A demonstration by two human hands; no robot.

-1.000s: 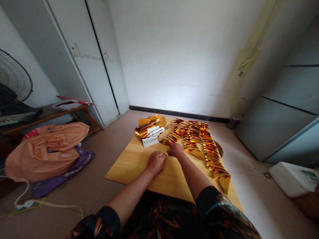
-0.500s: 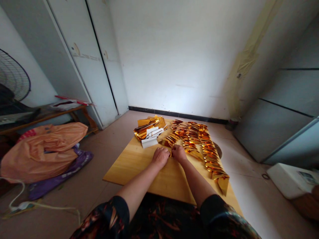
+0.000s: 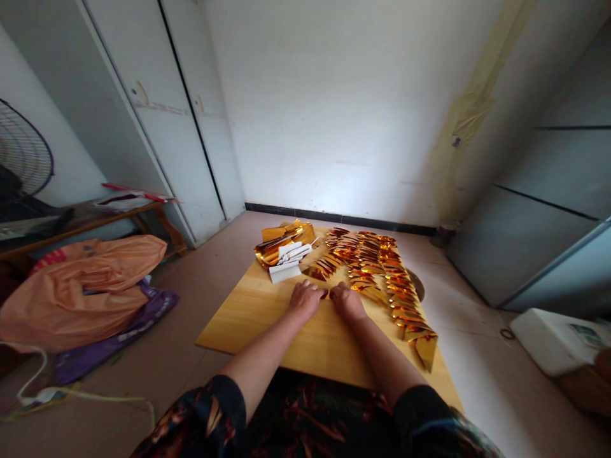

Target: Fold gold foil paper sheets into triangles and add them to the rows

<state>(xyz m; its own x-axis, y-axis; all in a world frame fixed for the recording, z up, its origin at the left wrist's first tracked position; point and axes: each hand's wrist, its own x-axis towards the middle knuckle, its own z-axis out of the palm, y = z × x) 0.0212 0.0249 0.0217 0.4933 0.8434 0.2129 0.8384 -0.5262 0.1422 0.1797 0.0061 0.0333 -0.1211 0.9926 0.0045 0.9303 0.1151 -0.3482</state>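
Both hands are at the middle of the wooden board, a short gap apart, with a small piece of gold foil paper (image 3: 326, 294) between them. My left hand (image 3: 307, 299) is closed on its left end, and my right hand (image 3: 348, 301) pinches the right end. Fingers cover most of the piece. Just beyond, a short row of folded gold foil pieces (image 3: 325, 264) leans together. Longer overlapping rows of folded gold foil (image 3: 401, 289) run down the board's right side. At the back left lies a pile of gold foil sheets (image 3: 277, 236) with white papers (image 3: 285, 271) against it.
The wooden board (image 3: 238, 318) sits low in front of my lap. An orange bag (image 3: 90, 286) and a purple bag (image 3: 119, 334) lie on the floor at left, near a white cable (image 3: 105, 395). A white box (image 3: 556, 340) stands at right. A fan (image 3: 23, 149) is at far left.
My hands have moved slightly apart, the right one shifting right and a little nearer to me. The gold foil paper remains between them. The view has shifted slightly.
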